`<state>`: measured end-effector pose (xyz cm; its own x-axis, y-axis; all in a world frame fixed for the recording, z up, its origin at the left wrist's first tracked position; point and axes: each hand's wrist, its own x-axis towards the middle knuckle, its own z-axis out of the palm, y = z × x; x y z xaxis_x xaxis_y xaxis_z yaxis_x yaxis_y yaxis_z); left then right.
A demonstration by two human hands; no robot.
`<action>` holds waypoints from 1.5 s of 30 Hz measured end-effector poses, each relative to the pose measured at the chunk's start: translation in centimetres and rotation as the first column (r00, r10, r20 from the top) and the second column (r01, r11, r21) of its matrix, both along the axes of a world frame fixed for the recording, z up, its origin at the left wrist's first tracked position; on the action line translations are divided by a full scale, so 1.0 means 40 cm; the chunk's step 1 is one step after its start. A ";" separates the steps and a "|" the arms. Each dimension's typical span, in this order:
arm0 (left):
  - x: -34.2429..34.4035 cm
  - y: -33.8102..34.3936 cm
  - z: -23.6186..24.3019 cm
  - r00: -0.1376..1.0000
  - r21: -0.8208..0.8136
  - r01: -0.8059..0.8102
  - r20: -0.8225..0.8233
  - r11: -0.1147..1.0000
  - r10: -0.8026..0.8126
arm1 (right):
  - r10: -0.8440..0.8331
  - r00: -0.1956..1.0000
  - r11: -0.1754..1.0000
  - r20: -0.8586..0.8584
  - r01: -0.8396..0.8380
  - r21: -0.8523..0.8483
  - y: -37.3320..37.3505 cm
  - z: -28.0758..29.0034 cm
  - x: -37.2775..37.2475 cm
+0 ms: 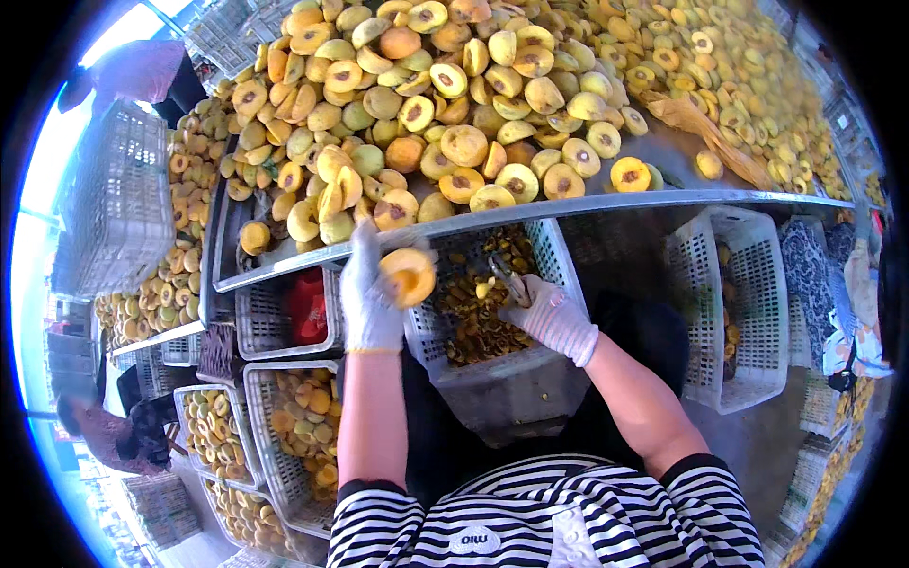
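Note:
My gloved left hand (369, 298) is closed on a cut yellow peach half (412, 275), its hollowed face showing, just below the table's metal rim (492, 210). To its right, my gloved right hand (549, 317) grips a metal tool (507, 275) with a small yellow piece near its tip. Under both hands sits a white plastic crate (554, 256) holding brown and yellow scraps (478, 341). Cut and whole fruit (464, 147) lie heaped on the table above.
Crates of fruit (303, 426) stand at lower left, a crate with red material (308, 312) beside my left arm, another crate (753, 312) at right with patterned cloth (805, 284) beyond. Two other people (142, 71) (104, 435) work at far left near stacked crates (123, 199).

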<state>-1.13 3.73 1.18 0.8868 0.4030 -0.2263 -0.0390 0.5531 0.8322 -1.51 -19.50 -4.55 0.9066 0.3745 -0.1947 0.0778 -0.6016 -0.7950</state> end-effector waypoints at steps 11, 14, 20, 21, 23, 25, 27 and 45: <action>-0.111 0.231 0.150 0.932 0.980 0.180 -0.199 0.089 0.304 | 0.023 0.972 0.967 0.234 -0.080 0.240 0.033 -0.001 -0.013; 0.043 0.172 0.155 0.923 0.926 0.300 -0.222 -0.229 0.313 | 0.003 0.957 0.952 -0.291 0.087 0.295 0.058 0.109 -0.015; 0.176 0.243 0.064 0.949 0.965 0.224 -0.248 0.139 0.196 | -0.006 0.913 0.819 -0.409 0.239 0.522 0.055 0.093 0.007; 0.161 0.194 0.104 0.980 0.984 0.155 -0.164 0.085 0.116 | -0.016 0.901 0.773 -0.434 0.287 0.566 0.040 0.095 0.013; 0.101 0.112 0.122 0.985 0.982 -0.117 0.095 -0.151 -0.145 | -0.029 0.864 0.708 -0.502 0.372 0.600 0.035 0.115 0.021; 0.030 0.004 0.147 0.926 0.980 -0.125 0.058 -0.158 -0.373 | 0.080 0.840 0.644 -0.536 0.367 0.671 0.028 0.165 0.030; -0.012 -0.060 0.139 0.844 0.994 -0.026 -0.036 -0.108 -0.535 | 0.094 0.833 0.571 -0.546 0.404 0.715 0.039 0.157 0.038; 0.039 -0.129 -0.010 0.966 -0.335 0.254 0.126 0.907 -0.224 | 0.099 0.955 0.995 0.281 -0.091 -0.041 0.078 0.135 0.007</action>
<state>0.43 -1.42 0.78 0.9682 0.0867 -0.2348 0.0701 0.8065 0.5870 -1.21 -16.40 0.86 0.8865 0.4598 0.0530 0.3548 -0.6016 -0.7157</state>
